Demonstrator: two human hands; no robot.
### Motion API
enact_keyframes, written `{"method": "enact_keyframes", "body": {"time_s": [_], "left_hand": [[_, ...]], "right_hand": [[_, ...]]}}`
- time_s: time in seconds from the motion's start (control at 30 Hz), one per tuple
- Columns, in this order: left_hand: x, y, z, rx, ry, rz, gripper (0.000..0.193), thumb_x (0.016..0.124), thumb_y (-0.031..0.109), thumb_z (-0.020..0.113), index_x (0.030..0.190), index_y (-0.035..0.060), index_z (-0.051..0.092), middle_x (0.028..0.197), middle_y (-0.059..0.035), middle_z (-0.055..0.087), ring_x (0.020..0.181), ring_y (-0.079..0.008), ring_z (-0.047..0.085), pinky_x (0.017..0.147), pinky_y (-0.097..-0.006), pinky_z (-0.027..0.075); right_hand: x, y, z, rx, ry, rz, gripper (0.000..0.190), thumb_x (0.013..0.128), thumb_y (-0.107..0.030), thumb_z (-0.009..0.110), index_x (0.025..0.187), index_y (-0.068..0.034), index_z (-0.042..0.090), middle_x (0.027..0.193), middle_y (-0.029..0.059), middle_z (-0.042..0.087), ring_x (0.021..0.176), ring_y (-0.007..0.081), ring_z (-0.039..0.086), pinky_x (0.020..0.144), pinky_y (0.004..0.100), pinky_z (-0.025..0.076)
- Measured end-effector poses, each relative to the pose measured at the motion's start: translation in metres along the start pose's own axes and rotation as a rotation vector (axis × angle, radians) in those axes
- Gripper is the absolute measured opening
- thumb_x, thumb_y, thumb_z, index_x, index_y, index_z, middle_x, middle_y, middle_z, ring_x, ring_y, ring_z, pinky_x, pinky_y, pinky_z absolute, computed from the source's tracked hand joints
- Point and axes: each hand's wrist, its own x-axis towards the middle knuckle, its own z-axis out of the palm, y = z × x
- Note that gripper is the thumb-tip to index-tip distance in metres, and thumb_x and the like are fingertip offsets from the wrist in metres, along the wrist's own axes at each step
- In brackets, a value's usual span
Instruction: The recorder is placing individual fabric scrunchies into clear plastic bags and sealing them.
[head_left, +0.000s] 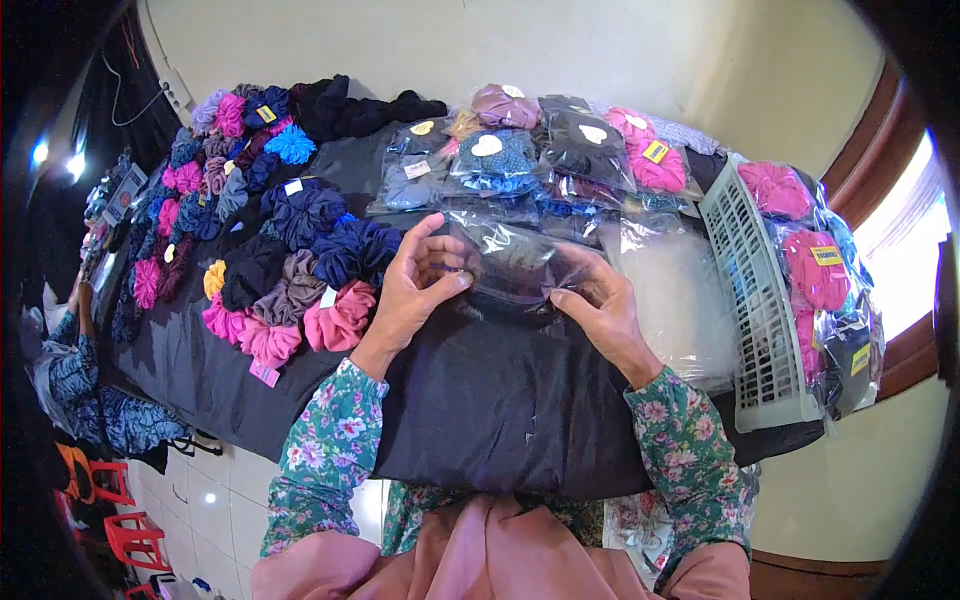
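Observation:
Between my hands, over the black cloth, is a clear plastic bag (510, 259) with something dark inside that looks like a scrunchie. My left hand (431, 274) is at the bag's left edge, its thumb against the plastic and its fingers partly spread. My right hand (596, 292) pinches the bag's lower right corner between thumb and finger. Beyond the bag lie bagged fabric scrunchies (491, 161) with pale stickers. Loose scrunchies, among them a coral one (340, 315) and a navy one (356, 251), lie left of my left hand.
A stack of clear plastic bags (671, 300) lies right of my right hand. Beside it stands a white plastic basket (750, 300) holding bagged pink scrunchies (817, 274). More loose scrunchies (187, 176) cover the table's far left. Another person (82, 367) is at the left edge, near red stools (135, 540).

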Motion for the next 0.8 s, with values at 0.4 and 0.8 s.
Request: {"method": "enact_keyframes", "body": {"time_s": [0.4, 0.8], "left_hand": [[0.001, -0.016, -0.02, -0.322, -0.18, -0.562, 0.042, 0.096, 0.035, 0.051, 0.114, -0.0019, 0.058, 0.102, -0.0165, 0.068, 0.089, -0.0284, 0.069, 0.073, -0.0342, 0.057], [0.002, -0.013, -0.009, -0.381, 0.04, -0.526, 0.018, 0.089, 0.023, 0.068, 0.102, 0.0106, 0.062, 0.094, 0.0012, 0.065, 0.083, -0.0071, 0.062, 0.069, -0.0253, 0.051]], "right_hand": [[0.003, 0.001, 0.007, -0.758, -0.017, -0.771, 0.045, 0.068, 0.011, 0.063, 0.109, -0.006, 0.066, 0.111, 0.0101, 0.064, 0.105, 0.0294, 0.059, 0.091, 0.0382, 0.048], [0.003, 0.006, 0.007, -0.955, 0.099, -0.739, 0.05, 0.069, 0.013, 0.057, 0.114, -0.007, 0.063, 0.129, 0.011, 0.055, 0.121, 0.0324, 0.049, 0.101, 0.0389, 0.043]]}}
